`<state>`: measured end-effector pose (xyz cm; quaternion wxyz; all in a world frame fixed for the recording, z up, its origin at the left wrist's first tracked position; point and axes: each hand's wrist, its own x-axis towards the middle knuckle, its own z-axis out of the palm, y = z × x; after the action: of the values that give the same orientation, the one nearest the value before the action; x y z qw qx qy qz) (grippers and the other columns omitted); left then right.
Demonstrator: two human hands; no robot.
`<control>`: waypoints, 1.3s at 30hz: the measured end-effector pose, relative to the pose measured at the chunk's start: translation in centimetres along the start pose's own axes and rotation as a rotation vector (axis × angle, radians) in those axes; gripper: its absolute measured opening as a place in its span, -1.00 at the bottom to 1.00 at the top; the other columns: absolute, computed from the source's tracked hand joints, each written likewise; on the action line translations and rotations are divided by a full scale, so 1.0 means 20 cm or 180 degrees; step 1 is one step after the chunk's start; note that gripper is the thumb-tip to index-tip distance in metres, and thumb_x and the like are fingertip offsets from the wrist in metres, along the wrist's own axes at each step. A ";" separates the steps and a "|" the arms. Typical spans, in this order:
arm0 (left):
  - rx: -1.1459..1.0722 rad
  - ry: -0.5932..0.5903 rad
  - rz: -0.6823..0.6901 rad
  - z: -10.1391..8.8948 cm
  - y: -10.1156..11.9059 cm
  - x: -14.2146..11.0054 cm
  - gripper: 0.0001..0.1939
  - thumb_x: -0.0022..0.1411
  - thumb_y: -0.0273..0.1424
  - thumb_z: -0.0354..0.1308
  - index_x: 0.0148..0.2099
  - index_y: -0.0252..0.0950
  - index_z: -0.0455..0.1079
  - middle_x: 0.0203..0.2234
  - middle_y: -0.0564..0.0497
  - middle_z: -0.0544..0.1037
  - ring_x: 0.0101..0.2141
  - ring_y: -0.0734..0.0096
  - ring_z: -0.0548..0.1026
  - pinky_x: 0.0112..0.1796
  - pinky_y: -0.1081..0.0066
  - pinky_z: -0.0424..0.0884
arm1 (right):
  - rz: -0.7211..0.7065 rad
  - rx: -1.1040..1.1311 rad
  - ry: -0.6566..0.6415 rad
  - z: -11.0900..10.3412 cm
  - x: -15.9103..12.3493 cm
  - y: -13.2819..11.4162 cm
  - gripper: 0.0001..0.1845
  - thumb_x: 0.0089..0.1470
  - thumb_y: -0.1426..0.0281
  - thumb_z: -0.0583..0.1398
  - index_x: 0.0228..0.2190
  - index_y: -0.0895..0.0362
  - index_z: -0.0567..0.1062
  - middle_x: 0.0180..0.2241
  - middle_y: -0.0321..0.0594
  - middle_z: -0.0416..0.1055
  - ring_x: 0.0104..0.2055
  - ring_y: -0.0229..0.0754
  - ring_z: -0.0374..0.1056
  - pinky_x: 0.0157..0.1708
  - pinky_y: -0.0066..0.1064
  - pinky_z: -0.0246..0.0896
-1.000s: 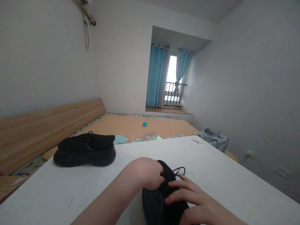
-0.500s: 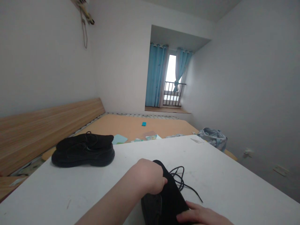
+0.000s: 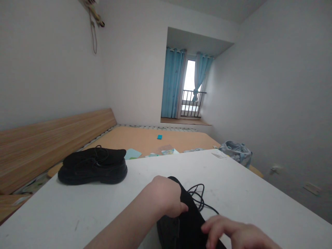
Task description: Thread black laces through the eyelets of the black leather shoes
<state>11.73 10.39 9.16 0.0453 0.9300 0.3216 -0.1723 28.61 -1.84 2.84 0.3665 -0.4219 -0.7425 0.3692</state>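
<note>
My left hand is closed around a flat, matte black insole, its thumb lying on top and its other fingers hidden. Beneath and left of the insole, partly covered by my forearm, a black shoe shows at the bottom edge. My right hand hovers at the insole's right edge with fingers bent and apart; whether the fingertips touch it I cannot tell. A loose black shoelace lies in loops on the table, just right of the insole.
Another black shoe stands at the left of the white table. Behind the table is a bed with papers and a small blue item. A patterned fabric bag is beyond the right edge.
My right hand has lifted off the insole and shifted slightly right, with its fingers more bent. The left hand stays nearly in place, its thumb a little lower.
</note>
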 end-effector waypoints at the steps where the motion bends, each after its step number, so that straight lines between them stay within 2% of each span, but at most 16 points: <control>1: -0.0003 -0.0029 0.0000 0.00 0.00 0.00 -0.45 0.12 -0.02 0.03 -0.14 -0.39 0.51 -0.28 -0.30 0.57 -0.25 -0.06 0.53 -0.32 0.20 0.43 | 0.0123 0.0003 0.0308 -0.03 -0.01 0.00 -0.46 0.10 -0.07 -0.03 -0.53 0.02 0.52 -0.24 -0.17 0.51 -0.06 0.00 0.38 -0.03 -0.10 0.25; 3: 0.0004 -0.0064 0.0034 -0.01 -0.01 -0.01 -0.41 0.06 0.04 0.07 -0.16 -0.39 0.52 -0.30 -0.29 0.58 -0.29 -0.04 0.54 -0.35 0.23 0.43 | 0.0524 -0.0402 0.0860 -0.07 -0.02 0.05 -0.59 0.17 0.05 0.00 -0.36 0.01 0.51 -0.12 -0.13 0.44 0.01 -0.02 0.31 0.04 -0.07 0.16; 5: 0.0019 -0.0047 0.0079 -0.01 -0.01 -0.01 -0.42 0.04 0.04 0.09 -0.16 -0.37 0.52 -0.30 -0.28 0.58 -0.30 -0.02 0.54 -0.36 0.25 0.42 | 0.0834 -0.1104 0.0876 -0.11 -0.02 0.15 -0.66 0.12 0.17 0.12 -0.08 -0.03 0.42 0.07 -0.11 0.29 0.15 -0.01 0.14 0.14 -0.03 -0.02; 7: 0.0054 -0.0017 0.0072 -0.01 -0.01 -0.01 -0.44 0.03 0.02 0.10 -0.16 -0.36 0.52 -0.30 -0.27 0.58 -0.31 0.00 0.54 -0.37 0.27 0.42 | 0.0958 -0.1597 0.0500 -0.12 -0.01 0.27 -0.28 -0.01 0.22 0.24 0.17 -0.06 0.16 0.25 -0.12 0.00 0.29 0.02 -0.16 0.21 0.00 -0.21; 9: 0.0074 0.0004 0.0049 0.00 -0.01 0.00 -0.45 0.02 0.01 0.10 -0.17 -0.34 0.52 -0.31 -0.24 0.59 -0.32 0.05 0.54 -0.37 0.30 0.41 | 0.1031 -0.1825 0.0181 -0.13 0.02 0.38 -0.02 -0.10 0.25 0.29 0.25 -0.04 -0.07 0.31 -0.13 -0.20 0.32 0.06 -0.35 0.22 0.01 -0.27; 12: -0.0016 0.0052 0.0058 0.00 -0.02 0.00 -0.51 0.04 -0.02 0.08 -0.21 -0.31 0.53 -0.37 -0.19 0.59 -0.36 0.15 0.54 -0.39 0.36 0.39 | 0.1003 -0.2153 0.0174 -0.11 0.07 0.47 -0.11 -0.08 0.30 0.25 0.23 0.03 0.00 0.22 -0.04 0.05 0.25 0.06 -0.09 0.17 -0.05 -0.10; 15: -0.0134 0.0061 0.0067 -0.01 -0.04 -0.01 -0.54 0.15 -0.09 -0.03 -0.24 -0.32 0.53 -0.40 -0.18 0.59 -0.37 0.18 0.53 -0.40 0.38 0.37 | 0.1038 -0.2640 0.0312 -0.06 0.12 0.47 -0.56 -0.02 0.40 0.18 -0.04 0.09 0.37 -0.09 -0.08 0.37 -0.04 0.02 0.25 -0.03 -0.14 0.14; 17: -0.0180 0.0037 0.0056 -0.02 -0.06 -0.02 -0.53 0.19 -0.12 -0.09 -0.23 -0.34 0.53 -0.38 -0.20 0.58 -0.36 0.16 0.53 -0.41 0.37 0.37 | 0.1195 -0.2916 0.0380 -0.03 0.13 0.47 -0.81 0.05 0.43 0.10 -0.26 0.12 0.43 -0.25 -0.09 0.43 -0.19 0.01 0.31 -0.17 -0.17 0.18; 19: -0.0223 0.0025 0.0051 -0.02 -0.08 -0.02 -0.51 0.21 -0.14 -0.12 -0.21 -0.36 0.52 -0.36 -0.22 0.58 -0.35 0.13 0.53 -0.41 0.33 0.37 | 0.1332 -0.3001 0.0405 0.01 0.13 0.48 -0.82 0.11 0.44 0.02 -0.34 0.15 0.43 -0.31 -0.05 0.45 -0.26 0.02 0.34 -0.22 -0.17 0.17; 22: -0.0257 0.0003 0.0118 -0.03 -0.10 -0.03 -0.52 0.22 -0.19 -0.15 -0.16 -0.36 0.51 -0.29 -0.22 0.58 -0.30 0.08 0.52 -0.38 0.29 0.38 | 0.1382 -0.2867 0.0334 0.01 0.13 0.48 -0.82 0.10 0.44 0.02 -0.37 0.16 0.42 -0.33 -0.02 0.47 -0.28 0.01 0.37 -0.26 -0.20 0.17; 25: -0.0237 -0.0017 0.0188 -0.04 -0.11 -0.05 -0.55 0.23 -0.25 -0.15 -0.12 -0.34 0.50 -0.23 -0.20 0.57 -0.24 0.07 0.51 -0.32 0.25 0.38 | 0.1414 -0.2442 0.0360 -0.04 0.12 0.40 -0.79 0.16 0.35 -0.01 -0.41 0.13 0.37 -0.41 -0.15 0.45 -0.37 -0.12 0.37 -0.38 -0.34 0.19; 30: -0.0268 -0.0010 0.0142 -0.05 -0.11 -0.06 -0.56 0.22 -0.26 -0.15 -0.09 -0.32 0.49 -0.19 -0.18 0.56 -0.22 0.06 0.51 -0.29 0.24 0.39 | 0.1332 0.0540 0.1213 -0.18 0.16 0.03 -0.60 0.20 0.14 -0.02 -0.52 0.17 0.30 -0.57 -0.33 0.28 -0.54 -0.31 0.23 -0.48 -0.46 0.12; 32: -0.0277 -0.0009 0.0145 -0.05 -0.11 -0.06 -0.56 0.22 -0.27 -0.15 -0.08 -0.30 0.49 -0.18 -0.17 0.56 -0.21 0.05 0.50 -0.29 0.23 0.39 | 0.1096 0.1623 0.1287 -0.18 0.19 -0.13 -0.62 0.18 0.16 0.02 -0.54 0.16 0.29 -0.55 -0.38 0.25 -0.63 -0.40 0.14 -0.57 -0.52 0.04; 34: -0.0241 -0.0025 0.0156 -0.05 -0.11 -0.06 -0.57 0.21 -0.28 -0.14 -0.08 -0.30 0.49 -0.19 -0.18 0.56 -0.22 0.05 0.51 -0.30 0.22 0.39 | 0.1158 0.2169 0.1232 -0.14 0.23 -0.22 -0.63 0.15 0.15 0.05 -0.54 0.15 0.30 -0.56 -0.39 0.25 -0.68 -0.43 0.09 -0.66 -0.55 -0.09; 36: -0.0191 -0.0049 0.0171 -0.04 -0.11 -0.07 -0.58 0.19 -0.28 -0.13 -0.09 -0.28 0.49 -0.21 -0.16 0.57 -0.24 0.06 0.51 -0.33 0.24 0.38 | 0.1351 0.1937 0.1168 -0.06 0.27 -0.25 -0.59 0.14 0.11 0.04 -0.54 0.16 0.35 -0.57 -0.34 0.29 -0.62 -0.36 0.16 -0.64 -0.54 -0.05; 39: -0.0152 -0.0027 0.0298 -0.05 -0.10 -0.08 -0.61 0.16 -0.31 -0.10 -0.11 -0.22 0.50 -0.26 -0.11 0.59 -0.29 0.11 0.51 -0.40 0.31 0.35 | 0.1369 0.0622 0.1289 0.07 0.32 -0.17 -0.56 0.13 0.15 0.04 -0.61 0.17 0.38 -0.55 -0.23 0.35 -0.43 -0.22 0.26 -0.40 -0.43 0.14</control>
<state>9.57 11.16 10.71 0.0768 0.9419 0.2816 -0.1662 23.80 2.42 6.56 0.4592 -0.5972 -0.5091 0.4164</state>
